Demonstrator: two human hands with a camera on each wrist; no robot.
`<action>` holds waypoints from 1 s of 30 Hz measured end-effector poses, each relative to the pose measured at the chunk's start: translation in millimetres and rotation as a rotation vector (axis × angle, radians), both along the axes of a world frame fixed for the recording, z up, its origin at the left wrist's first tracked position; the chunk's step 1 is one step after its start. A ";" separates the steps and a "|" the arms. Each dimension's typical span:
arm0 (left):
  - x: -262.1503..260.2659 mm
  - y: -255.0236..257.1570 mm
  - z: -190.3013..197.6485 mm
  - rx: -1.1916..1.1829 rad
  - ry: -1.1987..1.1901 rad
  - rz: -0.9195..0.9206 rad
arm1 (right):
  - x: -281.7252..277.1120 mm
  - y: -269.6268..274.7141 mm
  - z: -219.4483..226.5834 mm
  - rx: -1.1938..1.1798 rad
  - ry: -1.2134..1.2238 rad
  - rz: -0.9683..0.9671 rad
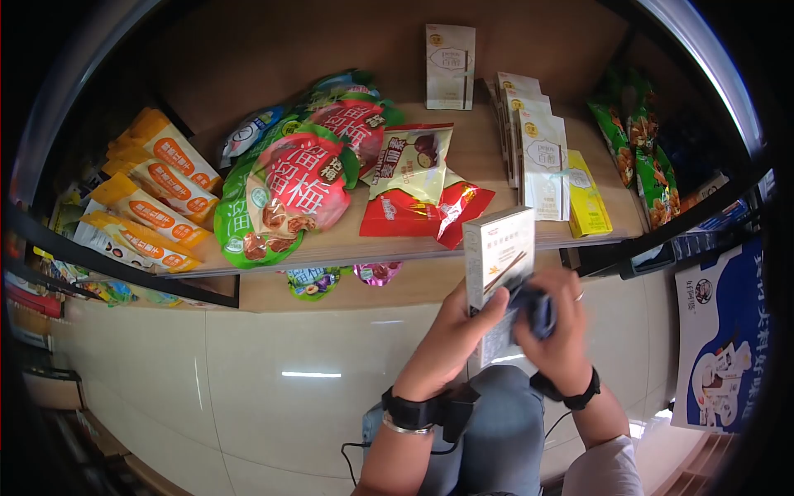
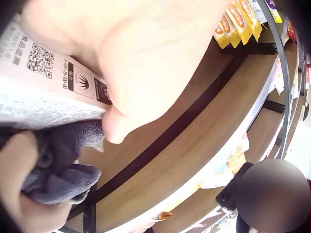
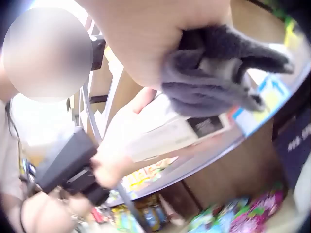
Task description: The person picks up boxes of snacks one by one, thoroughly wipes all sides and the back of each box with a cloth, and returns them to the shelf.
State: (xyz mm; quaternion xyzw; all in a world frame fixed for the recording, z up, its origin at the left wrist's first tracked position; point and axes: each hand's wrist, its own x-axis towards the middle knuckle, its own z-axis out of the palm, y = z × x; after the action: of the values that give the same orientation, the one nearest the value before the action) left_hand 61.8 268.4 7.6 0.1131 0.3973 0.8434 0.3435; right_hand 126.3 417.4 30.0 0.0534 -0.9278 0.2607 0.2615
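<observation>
Shelf behind; 2 hands: 1 box, 1 cloth.

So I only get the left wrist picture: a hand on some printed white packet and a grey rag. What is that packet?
Observer: A tall white box; the left hand grips its side.
Operator: And who holds the rag?
Observer: The right hand bunches the grey cloth against the box's front.
Operator: What is behind it?
Observer: A wooden shelf with more white boxes and red plum bags.
</observation>
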 end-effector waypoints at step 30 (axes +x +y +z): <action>-3.3 -5.5 -9.6 -0.008 -0.076 -0.029 | 4.2 -12.7 9.9 0.037 -0.045 0.259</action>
State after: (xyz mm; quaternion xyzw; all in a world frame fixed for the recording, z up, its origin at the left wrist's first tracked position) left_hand 58.5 262.9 -2.0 0.0856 0.3858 0.8404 0.3709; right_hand 130.5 404.7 39.9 0.1716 -0.9235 0.2760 0.2037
